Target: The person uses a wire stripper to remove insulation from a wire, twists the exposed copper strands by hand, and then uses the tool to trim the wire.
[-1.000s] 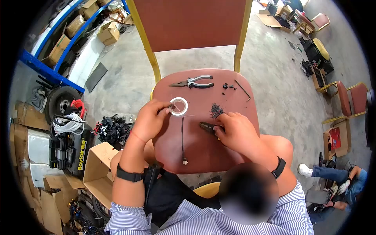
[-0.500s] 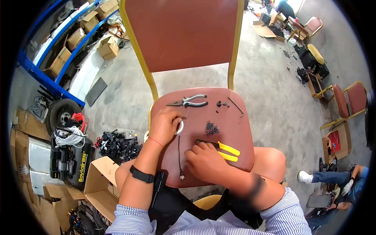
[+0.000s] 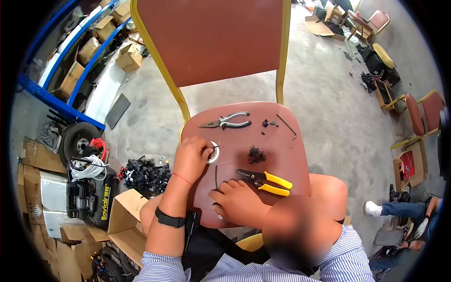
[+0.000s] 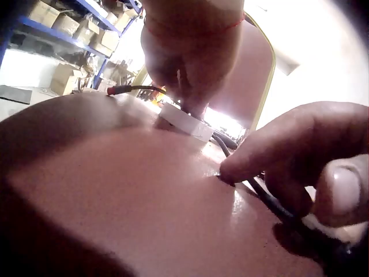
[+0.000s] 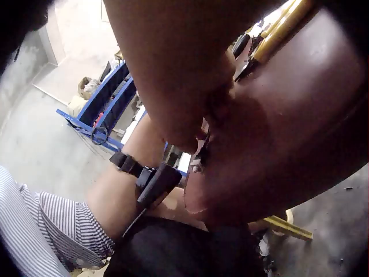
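Note:
My left hand (image 3: 192, 157) is curled over the left rim of a white ring-shaped roll (image 3: 216, 154), and pinches a small dark piece of wire mostly hidden by the fingers. In the left wrist view the white roll (image 4: 185, 122) sits right under those fingertips. My right hand (image 3: 239, 199) grips a thin black cable (image 3: 216, 176) low on the seat, thumb and fingers on either side of it. The metal cable end (image 5: 197, 166) pokes out below the right fingers in the right wrist view. Yellow-handled wire strippers (image 3: 277, 183) lie just beyond the right hand.
On the red chair seat (image 3: 291, 160) lie needle-nose pliers (image 3: 228, 121), a pile of black scraps (image 3: 256, 155), small black bits (image 3: 268, 124) and a hex key (image 3: 287, 127). The chair back (image 3: 211, 42) rises beyond. A cardboard box (image 3: 129, 221) stands left of the legs.
The right hand has let go of the wire strippers and moved left and nearer, onto the black cable. The left hand stays by the white roll. The head view has tilted.

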{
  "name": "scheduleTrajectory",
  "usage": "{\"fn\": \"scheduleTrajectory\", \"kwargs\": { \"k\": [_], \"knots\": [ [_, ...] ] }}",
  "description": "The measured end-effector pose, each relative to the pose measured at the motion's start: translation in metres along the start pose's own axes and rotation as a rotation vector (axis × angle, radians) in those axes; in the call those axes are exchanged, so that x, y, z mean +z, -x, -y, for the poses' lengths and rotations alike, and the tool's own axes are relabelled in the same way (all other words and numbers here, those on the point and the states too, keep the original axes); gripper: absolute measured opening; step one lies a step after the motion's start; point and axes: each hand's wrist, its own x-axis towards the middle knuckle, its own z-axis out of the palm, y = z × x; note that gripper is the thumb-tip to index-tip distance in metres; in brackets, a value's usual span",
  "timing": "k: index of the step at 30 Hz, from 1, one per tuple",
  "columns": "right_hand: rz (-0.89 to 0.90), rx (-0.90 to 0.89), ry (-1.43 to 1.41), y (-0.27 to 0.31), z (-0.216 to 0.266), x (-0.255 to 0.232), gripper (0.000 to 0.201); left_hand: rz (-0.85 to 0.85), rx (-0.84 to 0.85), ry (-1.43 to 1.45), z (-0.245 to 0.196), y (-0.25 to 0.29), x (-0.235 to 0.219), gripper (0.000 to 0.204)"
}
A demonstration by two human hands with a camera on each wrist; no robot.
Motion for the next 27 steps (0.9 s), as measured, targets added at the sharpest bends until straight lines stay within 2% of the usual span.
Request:
{"fn": "scheduleTrajectory", "kwargs": {
  "k": [5,8,11,14,18,27],
  "knots": [
    [0.032,0.02,-0.021,0.001,0.0,0.003,0.027,-0.069,0.037,-0.025,0.003,0.002,-0.001,0.007],
    [0.016,0.014,-0.002,-0.002,-0.005,0.003,0.028,0.017,-0.066,0.011,0.008,0.001,0.0,0.008],
    [0.049,0.056,-0.062,-0.001,-0.001,0.003,0.024,-0.031,0.016,-0.026,0.009,0.003,-0.001,0.01],
    [0.047,0.055,-0.049,-0.002,-0.002,0.0,0.025,0.002,-0.077,0.026,0.008,0.002,0.001,0.01],
    [0.012,0.056,-0.04,0.0,0.003,0.003,0.024,-0.039,-0.057,-0.003,-0.003,0.006,-0.012,0.012],
    [0.031,0.193,-0.048,0.005,0.009,0.006,0.018,-0.172,-0.057,0.012,-0.019,0.012,-0.035,0.011]
  ]
}}
